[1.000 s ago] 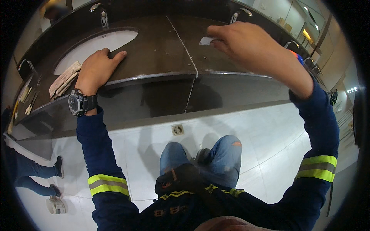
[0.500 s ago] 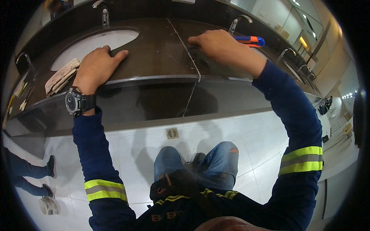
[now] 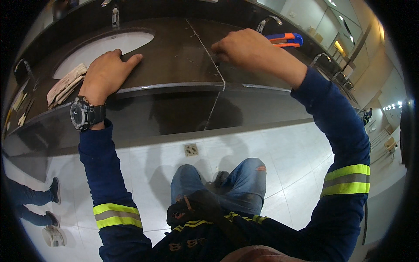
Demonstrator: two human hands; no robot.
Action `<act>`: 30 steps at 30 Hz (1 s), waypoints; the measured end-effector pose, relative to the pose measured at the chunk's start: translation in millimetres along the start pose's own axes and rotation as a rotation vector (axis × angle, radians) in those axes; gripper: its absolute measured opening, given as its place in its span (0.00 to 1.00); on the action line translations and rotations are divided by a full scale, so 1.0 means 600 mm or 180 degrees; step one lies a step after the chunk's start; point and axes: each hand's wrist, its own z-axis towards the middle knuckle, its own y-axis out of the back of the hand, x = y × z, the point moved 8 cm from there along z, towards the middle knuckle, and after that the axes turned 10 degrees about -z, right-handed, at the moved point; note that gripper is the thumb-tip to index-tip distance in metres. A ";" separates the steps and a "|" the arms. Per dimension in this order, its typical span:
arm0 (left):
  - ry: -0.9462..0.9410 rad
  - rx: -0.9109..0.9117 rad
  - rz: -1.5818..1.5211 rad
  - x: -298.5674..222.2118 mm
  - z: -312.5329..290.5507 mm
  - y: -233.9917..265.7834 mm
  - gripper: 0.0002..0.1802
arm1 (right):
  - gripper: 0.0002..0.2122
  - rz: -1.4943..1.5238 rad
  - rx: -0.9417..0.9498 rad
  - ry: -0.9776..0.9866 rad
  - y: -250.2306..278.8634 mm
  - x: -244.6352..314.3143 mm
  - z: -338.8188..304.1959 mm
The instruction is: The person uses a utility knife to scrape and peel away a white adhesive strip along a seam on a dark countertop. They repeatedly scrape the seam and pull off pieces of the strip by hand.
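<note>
My right hand (image 3: 246, 47) is closed around a utility knife (image 3: 290, 39) with an orange and blue handle, whose end sticks out to the right behind the wrist. The blade is hidden by my fingers, which are close to a pale, rough seam (image 3: 204, 46) running across the dark countertop (image 3: 168, 56). On the counter's front part, beside the white sink basin (image 3: 94, 51), my left hand (image 3: 107, 73) lies palm down with its thumb spread. It holds nothing that I can see. A folded pair of soiled, whitish work gloves (image 3: 65, 86) lies just left of it.
Faucets (image 3: 115, 17) stand along the counter's back, another (image 3: 268, 22) beyond my right hand. Several thin tools (image 3: 25, 111) lie at the far left. Another person's legs (image 3: 32, 201) and a white bucket (image 3: 53, 236) are at lower left. A floor drain (image 3: 190, 149) lies before my knees.
The view has shifted slightly. My right hand and the knife's handle end have moved a little away and to the right. My left hand stays in place on the counter.
</note>
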 end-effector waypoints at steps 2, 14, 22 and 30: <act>0.0021 0.0022 0.0002 -0.001 -0.001 0.001 0.40 | 0.13 0.0027 -0.0002 0.0016 0.000 0.003 -0.006; -0.0027 -0.0045 -0.0025 0.008 0.005 -0.005 0.40 | 0.08 -0.0006 -0.0009 0.0124 0.043 0.033 -0.052; 0.0049 0.0011 -0.0078 0.004 0.003 -0.008 0.40 | 0.08 -0.0069 0.0268 0.0106 0.062 0.049 -0.095; -0.0014 -0.0013 -0.0018 0.005 0.004 -0.001 0.40 | 0.17 0.0364 -0.0399 -0.0485 0.084 -0.018 -0.146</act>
